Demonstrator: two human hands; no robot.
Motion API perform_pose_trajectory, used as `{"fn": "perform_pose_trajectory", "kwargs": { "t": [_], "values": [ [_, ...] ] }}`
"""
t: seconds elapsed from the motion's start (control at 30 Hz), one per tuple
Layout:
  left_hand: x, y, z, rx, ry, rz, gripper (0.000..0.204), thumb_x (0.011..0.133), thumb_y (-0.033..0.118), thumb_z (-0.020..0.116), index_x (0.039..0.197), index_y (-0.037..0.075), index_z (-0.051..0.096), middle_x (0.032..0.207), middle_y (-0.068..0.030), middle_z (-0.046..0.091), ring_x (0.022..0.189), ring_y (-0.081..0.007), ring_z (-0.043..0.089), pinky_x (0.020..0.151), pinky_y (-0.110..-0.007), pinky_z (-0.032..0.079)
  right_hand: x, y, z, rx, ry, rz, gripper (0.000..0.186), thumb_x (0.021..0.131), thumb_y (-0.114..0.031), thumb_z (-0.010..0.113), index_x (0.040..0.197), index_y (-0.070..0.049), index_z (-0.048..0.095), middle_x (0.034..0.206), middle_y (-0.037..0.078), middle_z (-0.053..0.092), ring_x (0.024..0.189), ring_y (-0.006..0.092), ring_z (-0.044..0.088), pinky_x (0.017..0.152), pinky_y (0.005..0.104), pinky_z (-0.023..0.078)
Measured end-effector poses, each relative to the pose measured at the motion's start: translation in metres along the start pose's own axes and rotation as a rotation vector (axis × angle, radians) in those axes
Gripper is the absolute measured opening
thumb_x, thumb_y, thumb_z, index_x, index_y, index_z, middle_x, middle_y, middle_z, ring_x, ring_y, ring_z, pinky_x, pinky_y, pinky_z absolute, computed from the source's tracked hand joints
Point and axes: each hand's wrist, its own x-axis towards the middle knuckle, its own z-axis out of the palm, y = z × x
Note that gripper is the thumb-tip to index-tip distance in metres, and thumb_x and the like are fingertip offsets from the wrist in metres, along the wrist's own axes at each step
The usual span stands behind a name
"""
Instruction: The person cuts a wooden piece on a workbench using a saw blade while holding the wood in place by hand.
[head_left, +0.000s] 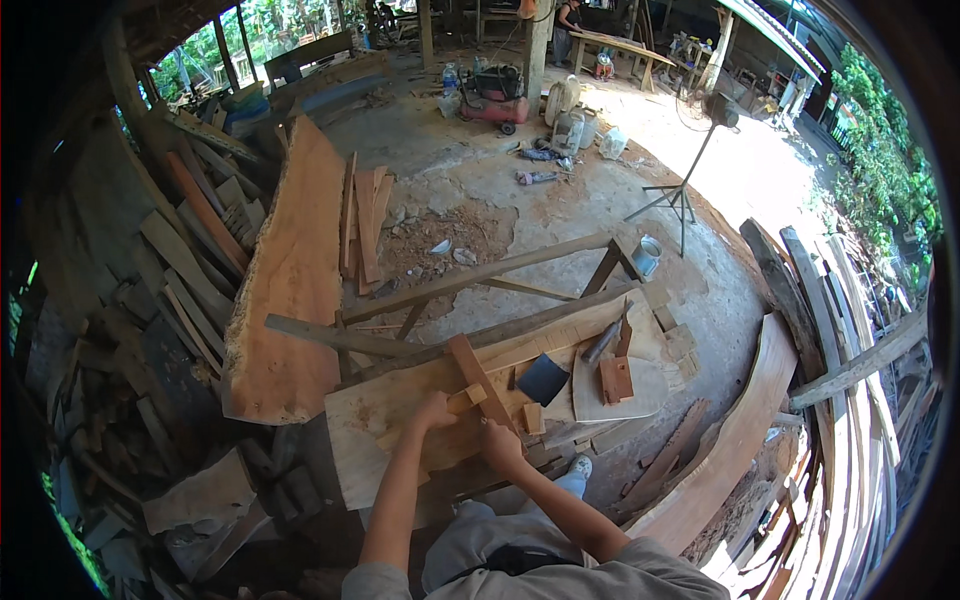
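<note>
Reddish-brown wooden strip (476, 372) extends ahead of my right hand (503, 448), whose finger grip I cannot tell; my left hand (432, 412) holds a yellowish wood block (465, 400) beside it, apparently for steadiness.

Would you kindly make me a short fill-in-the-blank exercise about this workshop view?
1. Nearest to the pale yellow wooden block is the person's ____.
2. Of the upper and lower ends of the long reddish-brown wooden strip, the person's right hand is by the ____ one.
3. In the picture, the dark flat square sheet lies to the ____ of that strip.
4. The rounded tank of the air compressor is coloured ____.

Missing words: left hand; lower; right; red.
</note>
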Motion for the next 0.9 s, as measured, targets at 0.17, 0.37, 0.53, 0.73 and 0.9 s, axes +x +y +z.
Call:
{"fn": "perform_pose_trajectory", "kwargs": {
  "t": [0.17,0.37,0.53,0.73,0.9],
  "values": [
    [0.006,-0.009,-0.001,0.002,-0.042,-0.007,0.033,0.054,0.017,0.062,0.077,-0.006,0.056,0.066,-0.0182,0.058,0.060,-0.0260,0.058,0.055,-0.033,0.045,-0.055,0.019,-0.019,-0.050,-0.097,0.086,0.018,0.077,-0.011,0.040,0.090,-0.002,0.049,0.072,0.024,0.056,0.069,0.0401,0.055,0.061,0.0463,0.045],
    [0.002,0.003,-0.002,-0.045,-0.072,-0.012,0.033,0.054,0.016,0.062,0.079,-0.005,0.057,0.067,-0.0174,0.058,0.058,-0.0248,0.058,0.053,-0.032,0.044,-0.034,0.013,-0.024,0.027,-0.088,0.072,0.016,0.077,-0.011,0.039,0.085,-0.002,0.050,0.072,0.023,0.057,0.068,0.0394,0.056,0.062,0.0456,0.045],
    [-0.009,0.014,-0.006,0.060,-0.025,-0.030,0.039,0.057,0.021,0.065,0.086,-0.003,0.056,0.073,-0.0182,0.058,0.064,-0.0272,0.058,0.062,-0.034,0.046,0.022,-0.008,-0.004,-0.098,-0.073,-0.005,0.015,0.076,-0.010,0.041,0.081,0.001,0.049,0.073,0.021,0.057,0.071,0.0353,0.057,0.061,0.0425,0.046],
    [-0.026,0.029,0.023,0.474,0.463,-0.106,0.033,0.062,0.029,0.065,0.077,0.002,0.053,0.071,-0.0153,0.059,0.069,-0.0302,0.058,0.066,-0.039,0.045,0.012,-0.010,-0.010,-0.045,-0.028,-0.045,0.015,0.075,-0.010,0.041,0.080,0.001,0.050,0.072,0.021,0.058,0.069,0.0344,0.058,0.060,0.0418,0.047],
    [-0.021,0.029,0.017,0.492,0.378,-0.110,0.035,0.061,0.032,0.065,0.078,0.003,0.055,0.072,-0.0133,0.059,0.068,-0.0278,0.059,0.065,-0.037,0.046,0.016,-0.005,-0.002,-0.059,-0.029,-0.005,0.014,0.075,-0.010,0.042,0.081,0.001,0.049,0.071,0.022,0.057,0.067,0.0352,0.057,0.060,0.0431,0.046]
  ]
}}
